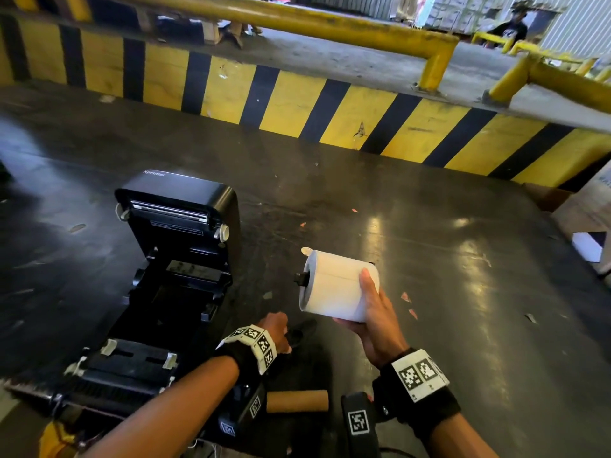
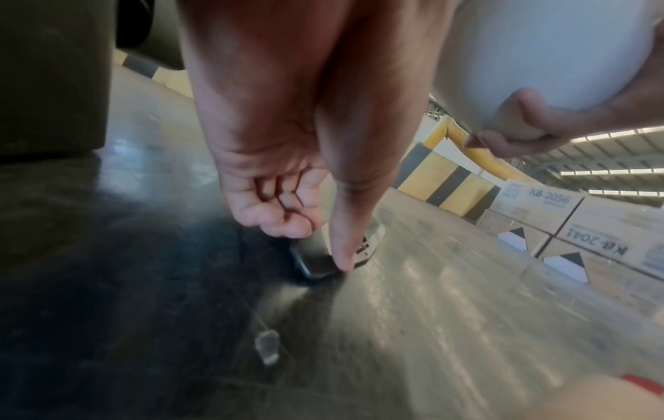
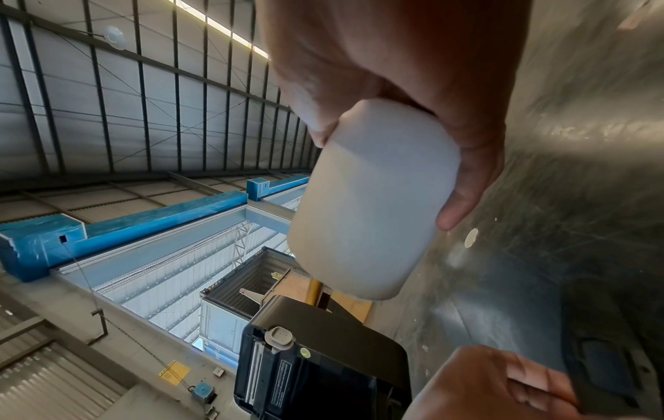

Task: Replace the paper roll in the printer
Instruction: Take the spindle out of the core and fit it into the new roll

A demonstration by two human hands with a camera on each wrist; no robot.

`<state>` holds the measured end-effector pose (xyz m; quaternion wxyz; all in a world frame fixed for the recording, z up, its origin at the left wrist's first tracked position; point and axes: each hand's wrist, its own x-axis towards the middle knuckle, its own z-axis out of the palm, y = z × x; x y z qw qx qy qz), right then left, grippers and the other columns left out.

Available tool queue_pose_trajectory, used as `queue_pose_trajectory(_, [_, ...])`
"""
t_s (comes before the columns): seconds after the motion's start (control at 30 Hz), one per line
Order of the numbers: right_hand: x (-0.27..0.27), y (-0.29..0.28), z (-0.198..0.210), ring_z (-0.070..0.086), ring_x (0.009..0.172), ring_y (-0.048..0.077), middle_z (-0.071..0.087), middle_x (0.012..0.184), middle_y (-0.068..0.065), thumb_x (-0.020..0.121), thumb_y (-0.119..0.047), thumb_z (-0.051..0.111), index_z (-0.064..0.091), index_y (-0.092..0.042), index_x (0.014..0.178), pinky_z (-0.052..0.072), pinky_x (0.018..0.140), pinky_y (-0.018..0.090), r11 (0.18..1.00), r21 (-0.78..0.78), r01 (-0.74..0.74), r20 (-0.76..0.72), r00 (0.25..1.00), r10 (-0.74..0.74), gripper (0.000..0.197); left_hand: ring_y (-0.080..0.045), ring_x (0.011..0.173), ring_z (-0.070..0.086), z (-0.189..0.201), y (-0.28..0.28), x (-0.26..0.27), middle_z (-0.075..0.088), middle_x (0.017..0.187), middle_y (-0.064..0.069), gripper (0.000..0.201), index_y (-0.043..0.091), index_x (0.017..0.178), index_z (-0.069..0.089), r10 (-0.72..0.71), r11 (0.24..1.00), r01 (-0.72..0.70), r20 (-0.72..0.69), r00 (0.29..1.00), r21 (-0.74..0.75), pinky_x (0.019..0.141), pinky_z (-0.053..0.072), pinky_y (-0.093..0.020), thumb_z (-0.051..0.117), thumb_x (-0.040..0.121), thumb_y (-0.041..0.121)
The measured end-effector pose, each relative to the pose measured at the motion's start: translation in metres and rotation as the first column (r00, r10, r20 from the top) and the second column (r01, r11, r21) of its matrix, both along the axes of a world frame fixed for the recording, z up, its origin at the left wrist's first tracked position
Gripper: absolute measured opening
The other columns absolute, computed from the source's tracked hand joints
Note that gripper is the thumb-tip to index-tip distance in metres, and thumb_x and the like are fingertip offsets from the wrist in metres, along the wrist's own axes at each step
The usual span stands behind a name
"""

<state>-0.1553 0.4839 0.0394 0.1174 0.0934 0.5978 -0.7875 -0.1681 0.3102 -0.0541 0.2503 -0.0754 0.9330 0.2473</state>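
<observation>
White cylindrical paper roll [image 1: 335,285] gripped in right hand [image 1: 380,320]; left hand [image 1: 274,332] pinching small dark part [image 2: 316,261] on surface [image 1: 429,242], printer's [image 1: 165,276] four o'clock.

We can't really make out the small dark part [image 2: 316,264] under the left hand [image 2: 287,159]: it's blurry and the fingertips [image 2: 339,262] cover most of it. The paper roll [image 3: 366,204] gets cut off by our right hand [image 3: 413,71], so its far end stays hidden. The printer [image 3: 323,366] runs off the bottom edge in the right wrist view.
</observation>
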Motion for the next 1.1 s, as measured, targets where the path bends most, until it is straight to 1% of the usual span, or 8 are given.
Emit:
queue_pose_trajectory(0.1, [0.003, -0.002, -0.004, 0.073, 0.072, 0.010, 0.069, 0.096, 0.001, 0.094, -0.042, 0.044, 0.055, -0.026, 0.109, 0.058, 0.055, 0.030, 1.000, -0.015, 0.014, 0.009, 1.000, -0.014, 0.025, -0.032, 0.096, 0.063, 0.008, -0.004, 0.001, 0.066, 0.102, -0.018, 0.013, 0.007, 0.084, 0.060, 0.088, 0.991, -0.069, -0.164, 0.982, 0.117, 0.087, 0.050, -0.037, 0.067, 0.080, 0.016])
queue_pose_trajectory(0.2, [0.006, -0.006, -0.001, 0.072, 0.067, 0.010, 0.068, 0.092, 0.000, 0.094, -0.041, 0.043, 0.056, -0.030, 0.100, 0.058, 0.053, 0.030, 0.999, -0.007, 0.043, 0.014, 0.999, -0.042, 0.017, -0.029, 0.067, 0.060, 0.026, -0.018, -0.003, 0.060, 0.070, -0.011, 0.031, 0.019, 0.063, 0.044, 0.288, 0.920, -0.177, -0.295, 0.911, 0.350, 0.071, 0.057, -0.043, 0.069, 0.076, 0.008])
queue_pose_trajectory(0.27, [0.007, -0.012, 0.001, 0.069, 0.077, 0.013, 0.067, 0.095, 0.000, 0.093, -0.042, 0.044, 0.056, -0.031, 0.103, 0.058, 0.059, 0.034, 0.998, 0.012, 0.066, 0.006, 0.998, -0.066, 0.019, -0.032, 0.058, 0.064, 0.046, -0.033, 0.000, 0.066, 0.064, -0.015, 0.028, 0.021, 0.070, 0.049, 0.352, 0.869, -0.163, -0.352, 0.867, 0.467, 0.062, 0.058, -0.044, 0.071, 0.074, 0.005])
queue_pose_trajectory(0.4, [0.012, -0.034, 0.009, 0.063, 0.093, 0.021, 0.066, 0.102, 0.003, 0.091, -0.045, 0.047, 0.056, -0.030, 0.109, 0.057, 0.078, 0.049, 0.991, 0.054, 0.126, -0.009, 0.992, -0.126, 0.025, -0.030, 0.062, 0.070, 0.081, -0.054, 0.018, 0.073, 0.067, -0.015, 0.025, 0.018, 0.089, 0.059, 0.353, 0.810, -0.025, -0.452, 0.819, 0.586, 0.064, 0.060, -0.048, 0.071, 0.073, 0.003])
queue_pose_trajectory(0.6, [0.035, -0.079, 0.014, 0.065, 0.095, 0.020, 0.065, 0.110, 0.005, 0.091, -0.044, 0.049, 0.052, -0.027, 0.123, 0.057, 0.060, 0.035, 0.989, 0.055, 0.139, -0.051, 0.989, -0.136, 0.036, -0.023, 0.068, 0.071, 0.102, -0.097, 0.043, 0.074, 0.080, -0.009, 0.032, 0.024, 0.106, 0.061, 0.146, 0.858, 0.156, -0.523, 0.839, 0.490, 0.068, 0.059, -0.047, 0.065, 0.078, 0.011])
queue_pose_trajectory(0.87, [0.071, -0.145, 0.017, 0.072, 0.077, 0.011, 0.066, 0.108, 0.007, 0.092, -0.039, 0.048, 0.050, -0.023, 0.126, 0.058, 0.055, 0.030, 0.985, 0.011, 0.170, -0.101, 0.981, -0.168, 0.038, -0.007, 0.092, 0.069, 0.110, -0.156, 0.079, 0.072, 0.107, 0.002, 0.056, 0.029, 0.134, 0.045, -0.025, 0.844, 0.295, -0.518, 0.855, 0.447, 0.084, 0.058, -0.035, 0.060, 0.082, 0.013])
queue_pose_trajectory(1.0, [0.085, -0.186, 0.016, 0.070, 0.093, 0.018, 0.067, 0.113, 0.008, 0.086, -0.044, 0.051, 0.053, -0.024, 0.124, 0.060, 0.079, 0.044, 0.983, 0.072, 0.167, -0.154, 0.976, -0.154, 0.042, -0.013, 0.090, 0.068, 0.112, -0.192, 0.091, 0.071, 0.106, -0.004, 0.058, 0.030, 0.139, 0.037, -0.132, 0.871, 0.336, -0.488, 0.863, 0.358, 0.082, 0.058, -0.035, 0.049, 0.084, 0.015])
queue_pose_trajectory(1.1, [0.091, -0.212, 0.010, 0.066, 0.104, 0.023, 0.067, 0.118, 0.007, 0.079, -0.053, 0.055, 0.055, -0.029, 0.121, 0.054, 0.091, 0.052, 0.979, 0.121, 0.164, -0.168, 0.975, -0.143, 0.048, 0.000, 0.057, 0.061, 0.114, -0.217, 0.099, 0.067, 0.076, 0.001, 0.043, 0.041, 0.120, 0.048, -0.021, 0.831, 0.245, -0.412, 0.911, 0.499, 0.055, 0.051, -0.017, 0.042, 0.089, 0.012])
